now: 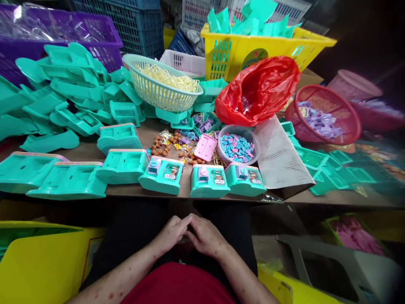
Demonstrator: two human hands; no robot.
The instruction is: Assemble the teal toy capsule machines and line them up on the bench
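My left hand and my right hand rest together on my lap below the table edge, fingertips touching; whether they pinch something small between them is hidden. On the table's front edge stand three teal toy units with stickers. Behind them lie a pink plastic piece, small brown parts and a clear bowl of blue and pink bits.
Many teal shells pile up at the left. A mint basket, a yellow crate, a red bag and a red basket stand behind. A grey card lies at the right. Yellow bins flank my legs.
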